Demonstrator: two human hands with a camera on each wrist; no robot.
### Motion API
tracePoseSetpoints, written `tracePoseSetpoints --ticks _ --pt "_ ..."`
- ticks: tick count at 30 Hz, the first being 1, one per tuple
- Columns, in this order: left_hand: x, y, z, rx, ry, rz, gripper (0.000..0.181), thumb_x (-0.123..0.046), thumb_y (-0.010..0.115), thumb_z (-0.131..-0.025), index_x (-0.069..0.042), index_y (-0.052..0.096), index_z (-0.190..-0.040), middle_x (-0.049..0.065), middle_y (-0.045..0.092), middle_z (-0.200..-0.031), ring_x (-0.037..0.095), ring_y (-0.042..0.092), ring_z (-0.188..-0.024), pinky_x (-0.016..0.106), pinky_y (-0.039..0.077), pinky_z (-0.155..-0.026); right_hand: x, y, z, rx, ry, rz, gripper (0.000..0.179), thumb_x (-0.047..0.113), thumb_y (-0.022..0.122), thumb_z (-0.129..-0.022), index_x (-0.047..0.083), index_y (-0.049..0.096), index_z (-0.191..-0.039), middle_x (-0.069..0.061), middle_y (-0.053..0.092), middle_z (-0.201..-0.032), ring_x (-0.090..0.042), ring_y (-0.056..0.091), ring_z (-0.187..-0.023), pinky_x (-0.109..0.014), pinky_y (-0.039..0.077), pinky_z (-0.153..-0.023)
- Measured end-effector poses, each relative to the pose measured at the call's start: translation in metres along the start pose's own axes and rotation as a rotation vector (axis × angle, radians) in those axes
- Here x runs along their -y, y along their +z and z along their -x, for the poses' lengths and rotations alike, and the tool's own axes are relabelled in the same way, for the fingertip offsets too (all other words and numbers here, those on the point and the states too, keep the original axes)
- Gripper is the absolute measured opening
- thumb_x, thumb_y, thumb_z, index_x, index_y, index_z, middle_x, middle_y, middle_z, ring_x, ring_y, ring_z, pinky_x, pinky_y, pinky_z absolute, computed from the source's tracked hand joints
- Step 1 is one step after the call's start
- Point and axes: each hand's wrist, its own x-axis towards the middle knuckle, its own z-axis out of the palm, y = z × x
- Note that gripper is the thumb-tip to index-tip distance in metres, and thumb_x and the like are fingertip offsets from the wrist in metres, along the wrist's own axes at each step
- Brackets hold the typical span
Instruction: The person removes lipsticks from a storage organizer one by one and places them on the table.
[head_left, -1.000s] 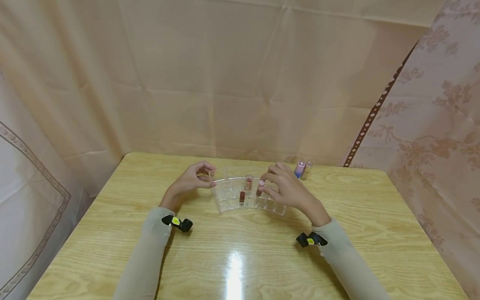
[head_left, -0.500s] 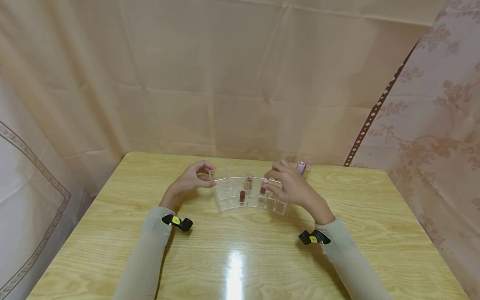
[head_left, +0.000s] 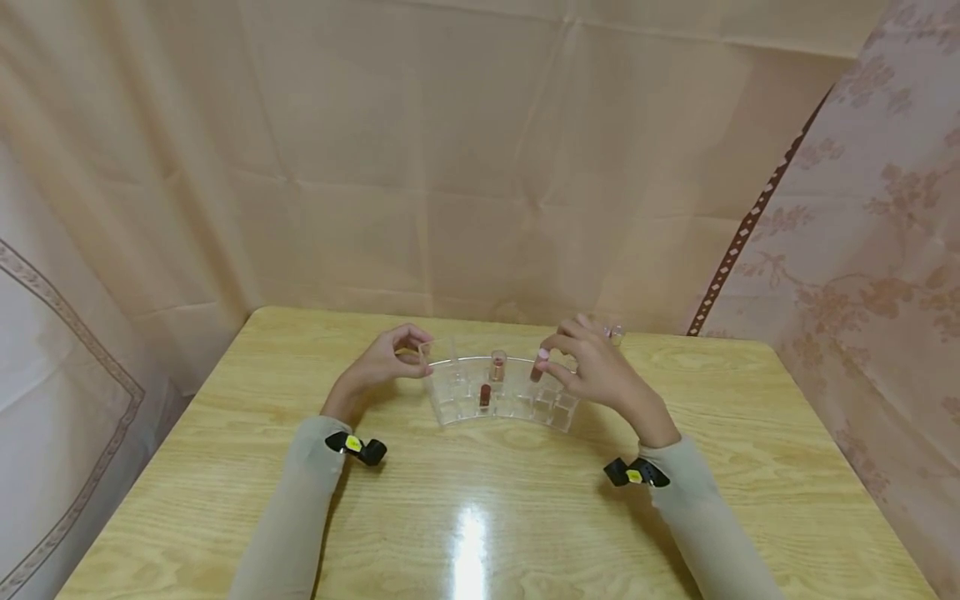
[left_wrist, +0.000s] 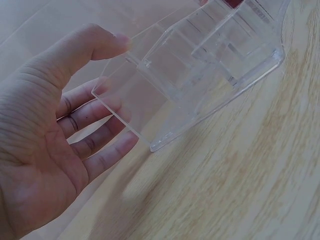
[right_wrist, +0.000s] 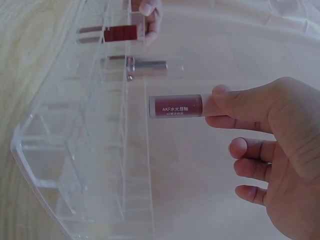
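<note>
A curved clear lip-makeup organizer (head_left: 510,408) with stepped compartments stands on the table. My left hand (head_left: 384,357) holds its left end, thumb at the upper edge and fingers behind the clear side panel (left_wrist: 135,100). Between thumb and index finger, my right hand (head_left: 596,371) pinches a lip gloss tube (right_wrist: 176,106) by its pale pink cap; the other fingers are loosely curled. This tube hovers over the right half of the organizer, its printed end toward the compartments. A dark red tube (head_left: 485,395) sits in a front slot, and a clear-capped lipstick (head_left: 498,367) stands behind it.
Behind the right hand, a clear-capped item (head_left: 617,334) stands near the table's back edge, with another mostly hidden beside it. The wooden table (head_left: 420,500) meets a beige curtain (head_left: 480,183) at the back, and a floral curtain hangs on the right.
The right hand has moved rightward along the organizer with the lip gloss tube, now covering most of the pink-and-blue item behind it. The left hand has stayed at the organizer's left end.
</note>
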Motion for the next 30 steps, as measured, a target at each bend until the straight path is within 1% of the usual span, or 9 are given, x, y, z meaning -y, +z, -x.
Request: tracePoseSetpoints --ticks 5,8,9,12,15,16,19,26,30 --pt "0.0 -0.001 0.0 -0.009 0.021 0.006 0.054 0.004 0.077 -0.085 0.01 0.051 -0.131 0.021 0.057 -0.117 0.025 0.063 -0.1 0.024 0.056 -0.089 -0.005 -0.008 0.0 -0.011 0.035 0.014 0.018 0.028 0.076 -0.092 0.012 0.076 -0.101 -0.001 0.057 -0.091 -0.02 0.044 -0.09 -0.036 0.034 -0.077" --pt "0.001 -0.001 -0.001 -0.012 0.027 0.007 0.054 0.004 0.077 -0.085 0.011 0.051 -0.131 0.017 0.057 -0.114 0.022 0.063 -0.099 0.023 0.056 -0.089 -0.009 -0.012 0.001 -0.014 0.043 0.003 0.012 0.026 0.075 -0.094 0.015 0.077 -0.098 -0.004 0.061 -0.094 -0.02 0.046 -0.091 -0.039 0.037 -0.079" --pt "0.001 -0.001 -0.002 -0.013 0.027 0.009 0.054 0.004 0.078 -0.084 0.011 0.051 -0.131 0.017 0.058 -0.114 0.022 0.062 -0.099 0.023 0.056 -0.089 -0.01 -0.013 0.001 -0.02 0.04 0.0 0.011 0.026 0.075 -0.094 0.015 0.077 -0.096 -0.005 0.062 -0.096 -0.021 0.048 -0.092 -0.042 0.041 -0.084" --pt "0.0 0.0 -0.002 -0.014 0.026 0.007 0.053 0.004 0.078 -0.084 0.01 0.052 -0.13 0.018 0.058 -0.115 0.023 0.062 -0.101 0.022 0.055 -0.089 -0.016 -0.015 0.002 -0.044 0.025 -0.008 0.008 0.023 0.074 -0.094 0.016 0.076 -0.092 -0.006 0.066 -0.101 -0.022 0.05 -0.095 -0.045 0.041 -0.089" --pt "-0.001 0.0 -0.001 -0.012 0.028 0.005 0.053 0.003 0.078 -0.084 0.009 0.052 -0.13 0.022 0.057 -0.118 0.027 0.063 -0.103 0.023 0.055 -0.09 -0.019 -0.017 0.003 -0.078 0.004 0.004 0.009 0.022 0.076 -0.092 0.013 0.075 -0.094 -0.006 0.067 -0.102 -0.022 0.05 -0.093 -0.042 0.043 -0.086" --pt "-0.001 0.0 -0.001 -0.011 0.027 0.003 0.053 0.003 0.078 -0.084 0.009 0.052 -0.13 0.023 0.057 -0.119 0.028 0.063 -0.103 0.023 0.055 -0.09 -0.02 -0.017 0.003 -0.085 0.001 0.009 0.009 0.021 0.077 -0.091 0.013 0.075 -0.094 -0.006 0.067 -0.102 -0.022 0.048 -0.092 -0.04 0.041 -0.08" --pt "-0.001 0.0 0.0 -0.011 0.023 0.002 0.052 0.003 0.077 -0.085 0.009 0.052 -0.13 0.025 0.056 -0.12 0.029 0.063 -0.104 0.024 0.056 -0.09 -0.022 -0.019 0.004 -0.099 -0.002 0.02 0.013 0.02 0.078 -0.091 0.009 0.074 -0.098 -0.005 0.065 -0.099 -0.02 0.046 -0.089 -0.037 0.041 -0.076" --pt "-0.002 0.0 0.001 -0.021 0.019 0.002 0.054 0.003 0.078 -0.085 0.01 0.051 -0.131 0.017 0.057 -0.117 0.022 0.063 -0.101 0.023 0.055 -0.09 -0.029 -0.029 0.008 -0.142 0.061 -0.002 0.015 0.014 0.074 -0.094 0.007 0.076 -0.107 -0.004 0.058 -0.088 -0.018 0.038 -0.085 -0.034 0.035 -0.073" --pt "-0.001 0.0 -0.001 -0.014 0.008 0.021 0.053 0.005 0.077 -0.084 0.01 0.052 -0.131 0.016 0.056 -0.115 0.022 0.063 -0.1 0.024 0.056 -0.087 -0.038 -0.037 0.012 -0.17 0.093 0.012 0.016 0.013 0.075 -0.092 0.004 0.076 -0.105 -0.009 0.059 -0.088 -0.019 0.037 -0.085 -0.035 0.032 -0.074"
